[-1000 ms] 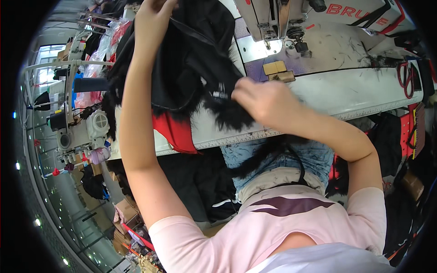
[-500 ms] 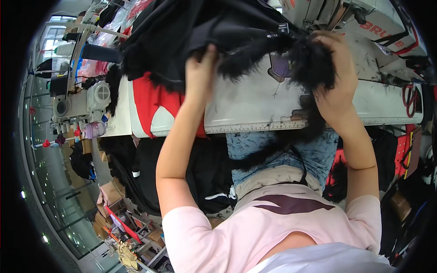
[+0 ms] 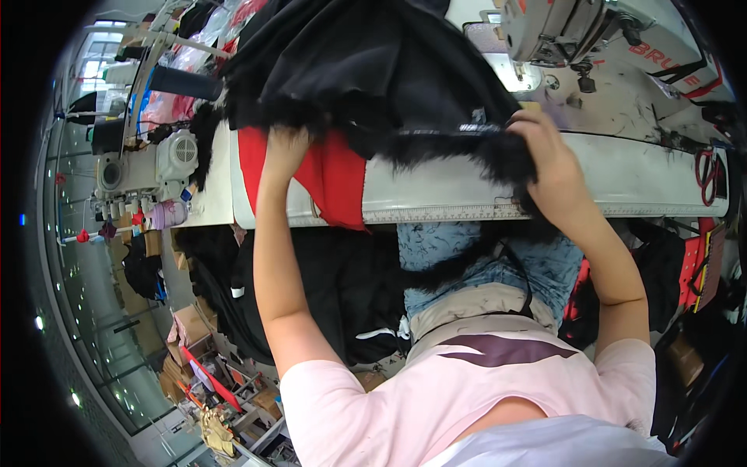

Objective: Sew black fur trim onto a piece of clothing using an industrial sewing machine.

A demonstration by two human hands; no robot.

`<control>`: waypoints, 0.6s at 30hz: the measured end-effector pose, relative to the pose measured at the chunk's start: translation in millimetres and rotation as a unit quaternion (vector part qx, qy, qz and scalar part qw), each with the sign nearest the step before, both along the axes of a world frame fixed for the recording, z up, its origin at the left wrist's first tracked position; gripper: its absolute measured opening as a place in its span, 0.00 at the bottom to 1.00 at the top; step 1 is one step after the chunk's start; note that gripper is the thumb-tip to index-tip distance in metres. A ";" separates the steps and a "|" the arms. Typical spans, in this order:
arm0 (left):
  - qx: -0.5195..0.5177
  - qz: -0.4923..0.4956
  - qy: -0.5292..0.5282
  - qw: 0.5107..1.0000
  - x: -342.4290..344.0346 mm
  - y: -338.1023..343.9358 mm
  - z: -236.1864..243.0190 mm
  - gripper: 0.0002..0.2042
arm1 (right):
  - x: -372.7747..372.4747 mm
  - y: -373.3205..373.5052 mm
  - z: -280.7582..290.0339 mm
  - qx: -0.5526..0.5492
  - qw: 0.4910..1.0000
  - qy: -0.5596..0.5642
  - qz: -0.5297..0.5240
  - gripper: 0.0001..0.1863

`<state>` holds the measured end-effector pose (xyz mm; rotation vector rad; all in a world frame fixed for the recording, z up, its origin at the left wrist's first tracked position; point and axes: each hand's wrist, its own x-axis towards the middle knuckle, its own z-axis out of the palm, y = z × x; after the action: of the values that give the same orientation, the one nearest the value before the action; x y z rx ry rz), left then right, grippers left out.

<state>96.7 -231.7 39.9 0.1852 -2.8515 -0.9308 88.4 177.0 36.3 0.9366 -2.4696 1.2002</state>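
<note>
A black garment [image 3: 389, 70] with fluffy black trim [image 3: 412, 152] along its lower edge spreads over the sewing table. My left hand [image 3: 286, 152] grips the trimmed edge at the left, its fingertips sunk in the fluff. My right hand [image 3: 551, 167] is closed on the right end of the same edge, thumb side on the fabric. Between my hands the edge hangs nearly straight, and a small label shows near the right one. A loose strip of the trim trails from my right hand over the table edge onto my lap. Red cloth [image 3: 338, 179] lies under the garment beside my left hand.
A sewing machine [image 3: 545, 35] stands at the back right. Red-handled scissors [image 3: 706, 177] lie at the table's right end, and a measuring tape [image 3: 436, 214] runs along its front edge. Another machine with a white motor [image 3: 177, 154] is at the left. Black cloth [image 3: 327, 288] hangs below the table.
My left hand has moved left along the trim and my right hand slightly down. The garment's edge is now stretched wider between them, uncovering the sewing machine's needle area.
</note>
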 end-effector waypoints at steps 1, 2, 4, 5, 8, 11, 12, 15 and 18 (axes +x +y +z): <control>-0.144 -0.082 -0.090 0.982 -1.9 -0.1 5.4 0.11 | 1.1 1.4 -2.9 0.046 0.998 -0.030 0.030 0.30; -0.226 -0.093 -0.067 0.967 11.2 4.2 10.9 0.09 | 1.7 2.5 -6.6 0.092 0.992 -0.060 0.059 0.30; -0.250 -0.082 -0.089 0.960 21.9 35.7 52.8 0.09 | -2.9 6.8 -15.4 0.131 0.988 -0.031 0.073 0.30; -0.196 -0.059 -0.142 0.968 20.4 52.6 77.3 0.10 | -4.0 10.8 -17.7 0.147 0.986 -0.027 0.076 0.32; -0.208 -0.076 -0.024 0.975 13.9 86.7 105.9 0.08 | -9.5 16.8 -4.4 0.138 0.988 0.043 0.048 0.37; -0.371 -0.065 0.165 0.912 -6.5 131.4 102.7 0.11 | -19.5 23.6 1.5 0.173 0.984 0.028 0.015 0.43; -0.381 -0.040 0.187 0.905 -12.8 146.8 104.2 0.11 | -23.6 27.2 -5.2 0.188 0.981 0.045 0.001 0.44; -0.357 -0.004 0.270 0.894 -32.7 169.2 105.9 0.11 | -28.3 36.1 -10.2 0.176 0.982 0.060 -0.014 0.43; -0.336 -0.033 0.261 0.904 -78.9 170.6 76.9 0.08 | -36.3 39.5 -19.3 0.204 0.973 0.104 0.000 0.34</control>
<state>17.8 -61.1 116.9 -0.2077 -2.4832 0.0541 52.1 216.4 17.0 1.0965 -2.5838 0.5615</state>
